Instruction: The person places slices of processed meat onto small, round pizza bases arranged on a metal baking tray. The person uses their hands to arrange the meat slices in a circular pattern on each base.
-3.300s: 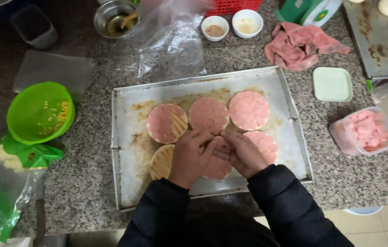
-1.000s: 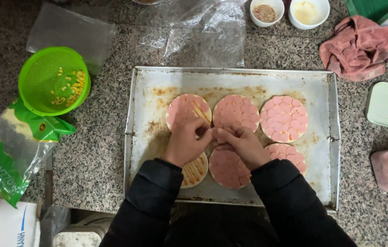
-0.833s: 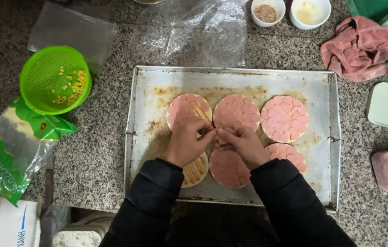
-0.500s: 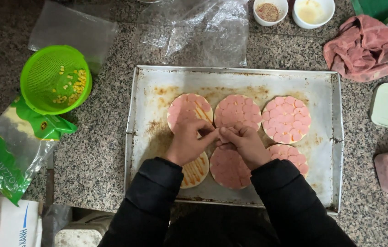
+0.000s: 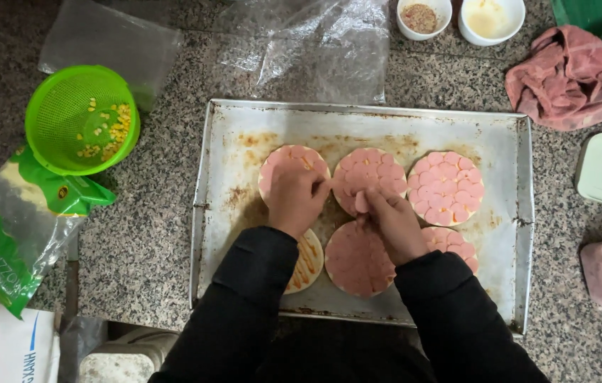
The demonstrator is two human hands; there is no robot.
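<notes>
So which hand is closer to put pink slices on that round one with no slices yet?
Probably the left hand. The bare round with orange sauce lies just under its wrist on the tray, while the right hand sits over on the covered rounds, pinching a slice.

One metal baking tray (image 5: 514, 213) sits on the worktop (image 5: 145, 234), carrying six round dough bases: five covered in pink sausage slices, such as the one (image 5: 446, 187) right of the right hand's grip, and one sauced base (image 5: 305, 259) below the left hand's grip. Two hands work there, left hand (image 5: 295, 198) and right hand (image 5: 392, 221). Beyond the grip: two small white bowls (image 5: 423, 15), one green colander (image 5: 81, 119), one pink cloth (image 5: 572, 76).
</notes>
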